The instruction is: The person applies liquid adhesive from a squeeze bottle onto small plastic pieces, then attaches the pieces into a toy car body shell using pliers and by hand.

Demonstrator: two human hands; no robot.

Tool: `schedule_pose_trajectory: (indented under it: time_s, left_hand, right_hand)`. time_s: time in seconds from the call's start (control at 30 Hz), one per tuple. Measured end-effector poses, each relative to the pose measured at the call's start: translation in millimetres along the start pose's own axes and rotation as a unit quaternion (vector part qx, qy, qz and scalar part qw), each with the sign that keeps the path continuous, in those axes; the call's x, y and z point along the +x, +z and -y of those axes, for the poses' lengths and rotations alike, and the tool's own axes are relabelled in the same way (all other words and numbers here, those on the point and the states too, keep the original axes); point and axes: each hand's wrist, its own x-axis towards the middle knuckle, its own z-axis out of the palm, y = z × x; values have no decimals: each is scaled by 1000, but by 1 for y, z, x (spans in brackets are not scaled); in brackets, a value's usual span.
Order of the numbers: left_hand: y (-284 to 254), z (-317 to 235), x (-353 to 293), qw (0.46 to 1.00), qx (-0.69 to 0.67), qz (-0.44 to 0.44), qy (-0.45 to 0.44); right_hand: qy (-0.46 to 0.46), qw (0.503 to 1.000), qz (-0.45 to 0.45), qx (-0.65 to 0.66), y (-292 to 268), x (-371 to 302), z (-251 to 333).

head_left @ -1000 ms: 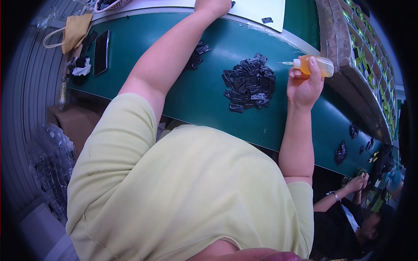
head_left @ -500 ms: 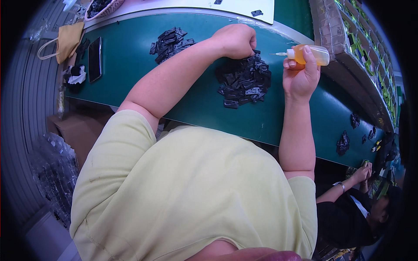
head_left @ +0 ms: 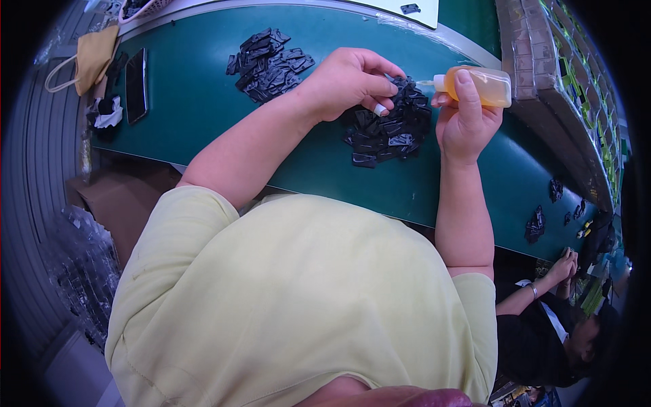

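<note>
the right hand (head_left: 468, 121) grasps a needle-tipped squeeze bottle (head_left: 494, 87) of amber liquid at the upper right of a heap of black plastic parts (head_left: 381, 141). the left hand (head_left: 342, 85) curls over that heap's upper left; whether it pinches a part i cannot tell. oversqueezing could drip liquid onto the heap; a slip could prick fingertips. left of the heap, the green tabletop (head_left: 305, 164) carries a second heap (head_left: 266, 64).

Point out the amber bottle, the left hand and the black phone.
Amber bottle (head_left: 494, 87), head view: side of its body.
Left hand (head_left: 344, 83), head view: back of the hand.
Black phone (head_left: 136, 85), head view: its flat face.
</note>
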Motion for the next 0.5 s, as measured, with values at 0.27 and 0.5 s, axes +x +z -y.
schedule_pose_trajectory:
  time_s: [0.27,0.5]
  left_hand:
    - [-2,4,3,1000,0,23,-9]
    - [-2,4,3,1000,4,26,-12]
  right_hand:
    - [-54,995,16,-86,1,-3,-8]
    - [-62,993,21,-98,1,-2,-8]
